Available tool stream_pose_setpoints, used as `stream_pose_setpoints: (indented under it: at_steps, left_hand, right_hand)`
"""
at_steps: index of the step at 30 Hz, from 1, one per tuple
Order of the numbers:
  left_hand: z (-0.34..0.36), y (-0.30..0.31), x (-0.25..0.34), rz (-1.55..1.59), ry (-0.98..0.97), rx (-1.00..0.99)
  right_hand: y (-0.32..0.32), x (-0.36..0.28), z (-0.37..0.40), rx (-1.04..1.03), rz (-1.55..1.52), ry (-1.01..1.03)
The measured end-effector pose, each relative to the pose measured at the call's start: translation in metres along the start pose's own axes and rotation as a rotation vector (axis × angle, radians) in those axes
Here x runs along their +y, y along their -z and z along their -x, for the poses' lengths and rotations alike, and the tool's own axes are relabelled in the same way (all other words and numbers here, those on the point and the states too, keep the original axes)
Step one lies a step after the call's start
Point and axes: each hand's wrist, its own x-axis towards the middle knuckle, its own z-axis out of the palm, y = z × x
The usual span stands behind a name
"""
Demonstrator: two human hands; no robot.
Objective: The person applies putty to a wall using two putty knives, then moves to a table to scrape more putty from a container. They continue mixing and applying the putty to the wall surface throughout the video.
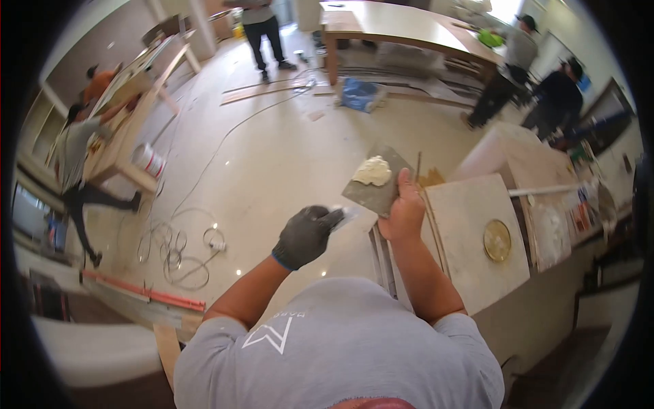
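My right hand [403,208] is bare and grips the edge of a flat grey board [371,198], its thumb resting on top. A lump of cream-coloured putty [372,171] sits on the board's upper face. My left hand [303,236], in a dark glove, is closed around a small scraper [346,215] with a pale, blurred blade. The blade points towards the board's near-left edge, and a small gap seems to lie between them. Most of the scraper's handle is hidden in the glove.
Beside my right arm, a pale panel [470,204] carries a round gold tin [497,240]. A cable [178,255] lies coiled on the floor at left. Several people work around a long table [402,26] and a wooden bench [119,153]; a blue bag [359,94] lies ahead.
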Motion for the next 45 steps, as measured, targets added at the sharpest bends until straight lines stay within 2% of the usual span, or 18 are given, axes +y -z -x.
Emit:
stream_pose_setpoints:
  at_steps: [4, 9, 18, 19, 20, 21, 22, 24, 26, 29, 30, 31, 33, 34, 35, 37, 42, 45]
  left_hand:
    - [0.004, -0.033, -0.021, 0.176, 0.068, 0.216]
    - [-0.027, -0.027, 0.000, 0.991, 0.630, 0.357]
    - [-0.043, -0.089, 0.023, 1.246, 0.755, 0.015]
    - [-0.039, -0.119, 0.019, 1.170, 0.553, 0.018]
    - [-0.047, -0.121, 0.029, 1.179, 0.571, -0.034]
    - [-0.055, -0.122, 0.040, 1.186, 0.588, -0.086]
    - [-0.065, -0.119, 0.048, 1.108, 0.529, -0.122]
    - [-0.088, -0.116, 0.051, 1.045, 0.451, -0.035]
    - [-0.116, -0.086, 0.030, 0.760, 0.396, 0.084]
    - [-0.158, -0.026, -0.047, 0.806, 0.375, 0.404]
    - [-0.171, 0.009, -0.067, 0.486, 0.339, 0.575]
    - [-0.177, 0.069, -0.056, 0.254, 0.497, 0.546]
    - [-0.179, 0.124, -0.167, -0.464, 0.217, 0.713]
    - [-0.174, 0.170, -0.165, -0.501, 0.073, 0.812]
    - [-0.169, 0.219, -0.210, -1.229, -0.093, 0.562]
    - [-0.147, 0.301, -0.254, -1.543, 0.309, 0.051]
    - [-0.091, 0.417, -0.220, -0.863, 1.010, 0.512]
    - [-0.076, 0.442, -0.201, -0.892, 1.119, 0.417]
  right_hand:
    - [0.015, -0.019, 0.011, 0.081, -0.040, -0.010]
    - [0.080, -0.010, 0.019, 0.142, -0.170, -0.131]
    - [0.134, -0.044, 0.068, 0.214, -0.273, -0.066]
    - [0.157, -0.047, 0.075, 0.237, -0.102, -0.026]
    - [0.180, -0.048, 0.079, 0.222, 0.069, 0.006]
    - [0.164, -0.070, 0.088, 0.241, -0.147, -0.090]
    - [0.173, -0.078, 0.093, 0.144, -0.158, -0.060]
    - [0.187, -0.089, 0.095, 0.291, -0.056, 0.011]
    - [0.201, -0.098, 0.098, 0.386, -0.092, 0.002]
    - [0.225, -0.106, 0.089, 0.390, -0.033, -0.117]
    - [0.228, -0.108, 0.081, 0.359, -0.018, -0.132]
    - [0.229, -0.103, 0.070, 0.324, -0.010, -0.140]
    - [0.231, -0.103, 0.062, 0.268, 0.002, -0.159]
    - [0.231, -0.101, 0.050, 0.240, -0.002, -0.169]
    - [0.227, -0.099, 0.041, 0.214, -0.007, -0.176]
    - [0.217, -0.097, 0.029, 0.182, 0.024, -0.187]
    - [0.176, -0.100, 0.010, -0.015, 0.181, -0.296]
    - [0.157, -0.122, 0.005, -0.162, 0.306, -0.449]
